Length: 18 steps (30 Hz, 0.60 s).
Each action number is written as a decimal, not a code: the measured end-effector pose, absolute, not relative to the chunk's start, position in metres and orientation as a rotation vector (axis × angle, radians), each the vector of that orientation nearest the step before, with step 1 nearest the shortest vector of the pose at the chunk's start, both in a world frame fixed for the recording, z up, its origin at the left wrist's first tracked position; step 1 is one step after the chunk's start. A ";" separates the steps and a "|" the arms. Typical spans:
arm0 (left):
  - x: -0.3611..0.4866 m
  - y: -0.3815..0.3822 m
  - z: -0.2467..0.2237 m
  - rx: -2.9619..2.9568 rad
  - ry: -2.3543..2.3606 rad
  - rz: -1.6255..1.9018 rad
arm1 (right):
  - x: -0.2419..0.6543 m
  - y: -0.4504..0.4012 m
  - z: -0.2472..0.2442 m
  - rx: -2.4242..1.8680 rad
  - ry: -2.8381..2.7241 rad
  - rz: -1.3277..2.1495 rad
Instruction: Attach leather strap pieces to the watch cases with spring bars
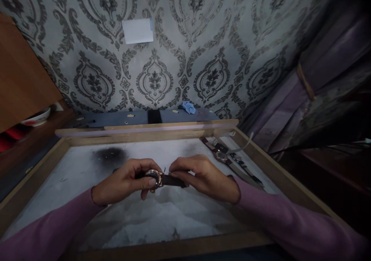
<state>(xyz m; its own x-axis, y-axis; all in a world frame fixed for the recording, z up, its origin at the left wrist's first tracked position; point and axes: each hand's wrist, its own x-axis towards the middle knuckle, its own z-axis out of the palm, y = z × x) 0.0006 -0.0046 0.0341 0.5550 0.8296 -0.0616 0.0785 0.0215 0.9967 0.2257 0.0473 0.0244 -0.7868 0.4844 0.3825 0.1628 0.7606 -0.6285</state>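
Wristwatch (159, 174) with rose-gold-coloured case, in head view: between the fingers of the left hand (124, 179), thumb pressed across its dial. Dark strap (173, 181) runs from the case to just below the right fingertips. Right hand (205, 176) closed in a pinch on a slim pale item (166, 173), its near end by the case edge. Neither hand released.

Step in hand, my judgement: close work where strap meets case. Any next move there calls for a steady left grip and a small, controlled motion of the right fingertips; a slip could scratch the case.

Beyond the right fingers, toward the far right corner of the wooden-framed tray (171, 242): another watch (221, 155) amid more straps. Farther off, past the far rim, blue crumpled cloth (189, 107).

Hard to make out: much of the dial, under the left thumb; the other strap half, behind the left fingers; what the slim item is; whether the right fingers also touch the strap; dim, blurred lug detail.
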 end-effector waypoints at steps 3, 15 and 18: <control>0.000 -0.005 0.035 1.461 0.831 0.696 | 0.226 0.048 0.023 -0.452 -2.427 0.745; -0.002 -0.005 0.035 1.449 0.835 0.687 | 0.226 0.049 0.023 -0.401 -2.424 0.732; -0.003 -0.004 0.036 1.441 0.865 0.672 | 0.225 0.048 0.023 -0.408 -2.421 0.724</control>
<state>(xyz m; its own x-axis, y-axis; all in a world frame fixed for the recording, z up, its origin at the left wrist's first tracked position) -0.0030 -0.0043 0.0356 0.5471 0.8313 -0.0982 0.1097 0.0451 0.9929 0.2253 0.0479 0.0228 -0.7889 0.4322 0.4368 0.1217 0.8066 -0.5785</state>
